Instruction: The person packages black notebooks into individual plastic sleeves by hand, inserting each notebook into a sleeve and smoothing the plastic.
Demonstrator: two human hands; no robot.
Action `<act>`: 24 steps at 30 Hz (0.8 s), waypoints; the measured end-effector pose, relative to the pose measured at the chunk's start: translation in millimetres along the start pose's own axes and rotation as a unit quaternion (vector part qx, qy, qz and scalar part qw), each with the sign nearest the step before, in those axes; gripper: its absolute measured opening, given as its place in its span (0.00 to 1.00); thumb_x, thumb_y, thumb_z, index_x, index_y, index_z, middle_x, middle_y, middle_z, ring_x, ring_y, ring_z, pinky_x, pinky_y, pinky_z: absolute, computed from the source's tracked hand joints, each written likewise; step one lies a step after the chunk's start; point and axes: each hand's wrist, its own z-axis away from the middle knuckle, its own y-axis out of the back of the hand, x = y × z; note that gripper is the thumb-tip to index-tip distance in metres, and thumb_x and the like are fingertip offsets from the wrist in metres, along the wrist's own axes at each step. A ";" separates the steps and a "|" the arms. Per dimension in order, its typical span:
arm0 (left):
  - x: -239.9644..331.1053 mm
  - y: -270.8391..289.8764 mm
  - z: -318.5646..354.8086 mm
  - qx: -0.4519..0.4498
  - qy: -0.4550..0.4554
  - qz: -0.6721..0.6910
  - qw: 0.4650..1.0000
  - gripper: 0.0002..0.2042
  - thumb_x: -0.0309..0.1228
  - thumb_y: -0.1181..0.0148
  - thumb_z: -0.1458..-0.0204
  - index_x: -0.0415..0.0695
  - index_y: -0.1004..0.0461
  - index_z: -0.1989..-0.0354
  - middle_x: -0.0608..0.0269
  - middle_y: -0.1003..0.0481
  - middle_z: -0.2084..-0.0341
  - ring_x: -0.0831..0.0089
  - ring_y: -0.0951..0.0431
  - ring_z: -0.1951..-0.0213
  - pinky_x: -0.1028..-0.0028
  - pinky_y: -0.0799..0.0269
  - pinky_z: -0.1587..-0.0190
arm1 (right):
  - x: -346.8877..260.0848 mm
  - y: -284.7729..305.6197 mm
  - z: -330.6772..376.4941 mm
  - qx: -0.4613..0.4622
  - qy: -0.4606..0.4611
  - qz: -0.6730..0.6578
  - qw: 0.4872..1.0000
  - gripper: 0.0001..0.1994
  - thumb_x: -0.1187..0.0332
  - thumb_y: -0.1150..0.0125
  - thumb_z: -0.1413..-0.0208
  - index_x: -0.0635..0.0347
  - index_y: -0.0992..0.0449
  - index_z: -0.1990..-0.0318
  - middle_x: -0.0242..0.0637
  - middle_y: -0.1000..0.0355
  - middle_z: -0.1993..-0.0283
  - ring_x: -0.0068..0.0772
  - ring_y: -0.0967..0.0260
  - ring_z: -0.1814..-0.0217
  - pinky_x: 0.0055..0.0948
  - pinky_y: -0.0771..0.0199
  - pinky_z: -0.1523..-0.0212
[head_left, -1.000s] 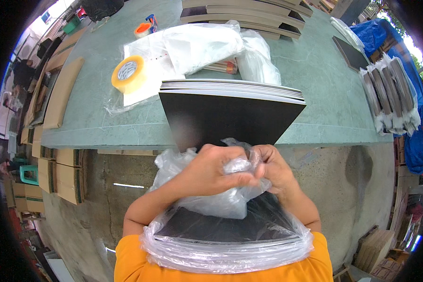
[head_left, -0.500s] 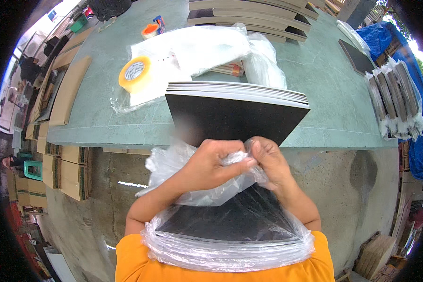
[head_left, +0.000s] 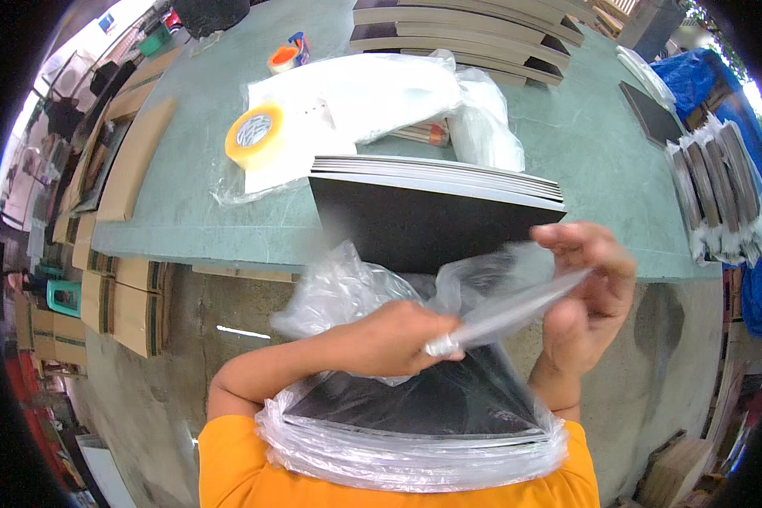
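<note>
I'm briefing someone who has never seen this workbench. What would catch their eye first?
Front and centre, the left hand and right hand pull a twisted neck of a clear plastic bag taut above a stack of black sheets inside it. Beyond, a second stack of black sheets lies at the green table's near edge, a yellow tape roll farther left.

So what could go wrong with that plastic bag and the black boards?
The clear plastic bag is pulled into a tight strip between the left hand and the right hand; such thin film might tear or slip free. The bagged black boards lean against the person's body with no hand under them, so they might slide down. The stack of boards pokes past the table edge and could get knocked.
</note>
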 end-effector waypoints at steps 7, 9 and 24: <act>-2.6 27.6 -2.1 0.131 0.026 0.308 0.942 0.10 0.32 0.47 0.50 0.37 0.30 0.67 0.66 0.29 0.76 0.84 0.32 0.71 0.81 0.35 0.68 | 33.8 41.6 7.7 -0.086 -0.489 -0.204 0.844 0.17 0.63 0.36 0.60 0.65 0.29 0.66 0.38 0.32 0.61 0.33 0.35 0.58 0.28 0.37 0.54; 8.9 32.5 -5.2 0.172 0.023 0.451 0.875 0.10 0.30 0.47 0.51 0.36 0.33 0.64 0.67 0.29 0.72 0.83 0.32 0.70 0.81 0.35 0.66 | 34.9 19.5 15.5 -0.424 -0.396 -0.060 0.812 0.15 0.61 0.38 0.57 0.64 0.30 0.68 0.35 0.31 0.68 0.29 0.35 0.64 0.25 0.36 0.59; 20.4 49.8 26.4 -0.327 0.047 -0.160 0.930 0.11 0.25 0.44 0.65 0.38 0.34 0.70 0.48 0.29 0.80 0.55 0.27 0.74 0.63 0.32 0.73 | 55.0 77.7 28.4 -0.603 -0.027 0.626 0.493 0.13 0.61 0.43 0.59 0.59 0.26 0.69 0.42 0.29 0.71 0.41 0.33 0.58 0.47 0.45 0.51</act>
